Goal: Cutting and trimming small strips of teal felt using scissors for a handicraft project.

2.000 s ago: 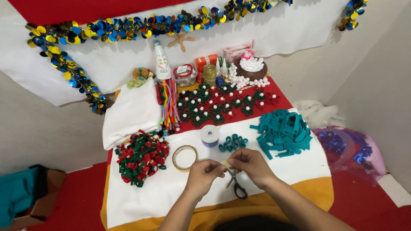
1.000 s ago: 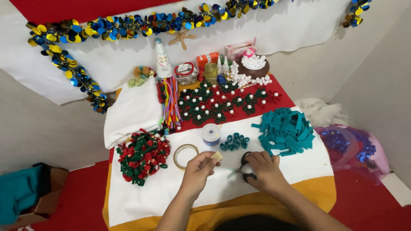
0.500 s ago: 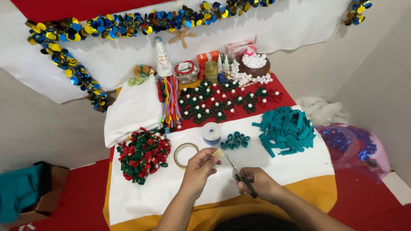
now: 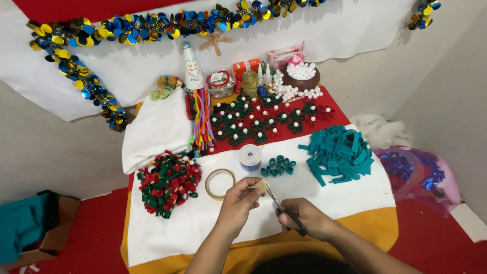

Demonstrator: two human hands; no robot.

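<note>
— Beige tape: we pinch a small strip of tape (image 4: pixel 262 185) between the thumb and fingertips of our left hand (image 4: pixel 238 203), just above the white cloth of the table (image 4: pixel 203 228). Where do we have the scissors?

— Our right hand (image 4: pixel 304 219) is closed around the handles of the scissors (image 4: pixel 284 210), and the blades point up-left with their tip touching the strip. We cannot tell whether the blades are apart or together.

— And the containers?

— At the back we see a brown bowl (image 4: pixel 302 80) heaped with white balls (image 4: pixel 300 71), and more white balls lie spilled just beside it on the red cloth. Left of it stand a clear round tub (image 4: pixel 221 85) with a red-rimmed lid, its contents too small to tell, and a yellowish jar (image 4: pixel 249 82). A cardboard box (image 4: pixel 50 223) on the floor at the left holds teal cloth.

— What lies nearest our hands?

— 1 ring of tape (image 4: pixel 219 183) lies flat just left of our left hand, a white spool with a blue base (image 4: pixel 250 157) stands beyond it, and a cluster of small teal loops (image 4: pixel 278 166) sits beside the spool. A pile of teal felt strips (image 4: pixel 339 153) lies to the right, a heap of red and green loops (image 4: pixel 167 182) to the left.
</note>
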